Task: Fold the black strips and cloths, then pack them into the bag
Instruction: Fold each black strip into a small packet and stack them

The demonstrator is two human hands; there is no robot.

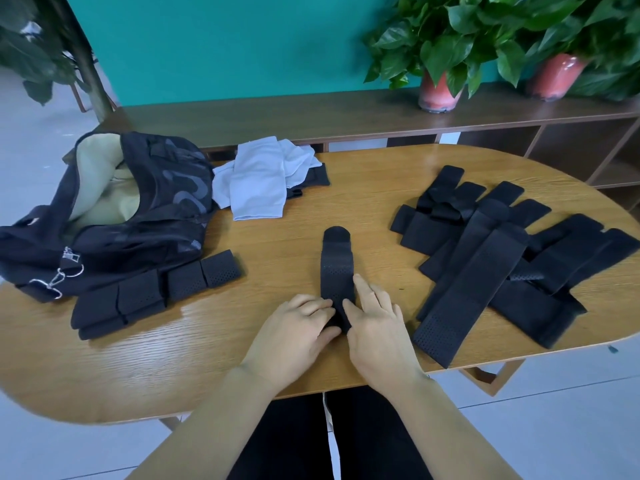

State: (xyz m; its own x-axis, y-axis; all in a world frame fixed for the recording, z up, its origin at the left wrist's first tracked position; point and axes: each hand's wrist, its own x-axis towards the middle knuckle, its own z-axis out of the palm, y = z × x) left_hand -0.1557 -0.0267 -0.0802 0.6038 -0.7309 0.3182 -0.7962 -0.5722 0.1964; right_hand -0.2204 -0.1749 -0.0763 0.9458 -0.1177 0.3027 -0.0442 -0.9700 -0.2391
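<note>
A black perforated strip (pixel 336 263) lies lengthwise in the middle of the wooden table (pixel 277 209), its rounded end pointing away from me. My left hand (pixel 298 329) and my right hand (pixel 375 323) both pinch its near end, which is rolled or folded under the fingers. Several unfolded black strips (pixel 491 258) lie fanned out in a pile on the right. Folded black strips (pixel 145 294) rest in a row at the left front. The black mesh bag (pixel 138 216) lies open at the far left, showing a pale lining. White cloths (pixel 259 174) are heaped beside it.
A dark wooden shelf (pixel 311 119) runs behind the table, with two potted plants (pixel 440 64) in pink pots on it. Metal clips (pixel 62 275) hang off the bag near the folded strips. The table's front edge is close to my body.
</note>
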